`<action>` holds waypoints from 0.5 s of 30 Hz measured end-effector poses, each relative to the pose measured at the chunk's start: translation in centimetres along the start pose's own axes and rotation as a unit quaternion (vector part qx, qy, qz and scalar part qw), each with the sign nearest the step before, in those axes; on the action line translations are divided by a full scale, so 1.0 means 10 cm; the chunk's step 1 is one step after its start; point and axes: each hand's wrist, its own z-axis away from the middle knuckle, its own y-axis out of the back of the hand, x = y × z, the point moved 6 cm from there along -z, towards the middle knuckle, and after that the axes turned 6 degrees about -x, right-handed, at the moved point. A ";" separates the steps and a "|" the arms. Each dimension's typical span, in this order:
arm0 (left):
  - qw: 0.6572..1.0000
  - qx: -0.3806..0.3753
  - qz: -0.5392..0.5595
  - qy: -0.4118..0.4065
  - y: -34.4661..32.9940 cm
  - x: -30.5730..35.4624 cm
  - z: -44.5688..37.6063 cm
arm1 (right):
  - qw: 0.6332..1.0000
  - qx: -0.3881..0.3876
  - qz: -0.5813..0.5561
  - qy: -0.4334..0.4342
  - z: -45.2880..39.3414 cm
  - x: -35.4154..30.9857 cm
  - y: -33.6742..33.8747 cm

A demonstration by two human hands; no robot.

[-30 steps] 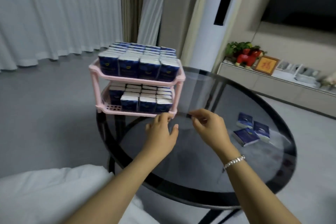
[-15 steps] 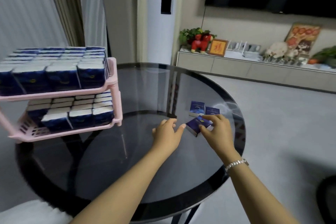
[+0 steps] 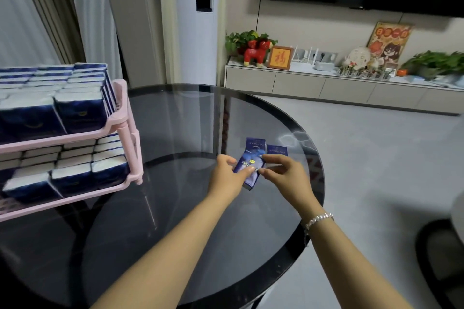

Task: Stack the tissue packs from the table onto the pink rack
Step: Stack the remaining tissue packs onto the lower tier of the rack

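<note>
Where round dark glass table [image 3: 175, 208] meets grey floor [image 3: 376, 158], both hands' fingers [image 3: 247, 170] holding tissue pack [image 3: 248, 162]

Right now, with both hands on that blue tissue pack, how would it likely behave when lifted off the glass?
The tissue pack is probably light: fingertips of the left hand and right hand alone pinch it. Its glossy wrapper looks slippery and soft, so it may dent rather than stay stiff. Flat and boxy, it should not roll on the glass table.
</note>
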 end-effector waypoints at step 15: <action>0.985 0.009 0.175 -0.005 0.23 -0.23 -0.02 | 0.942 -0.124 0.284 -0.126 -0.63 0.21 0.16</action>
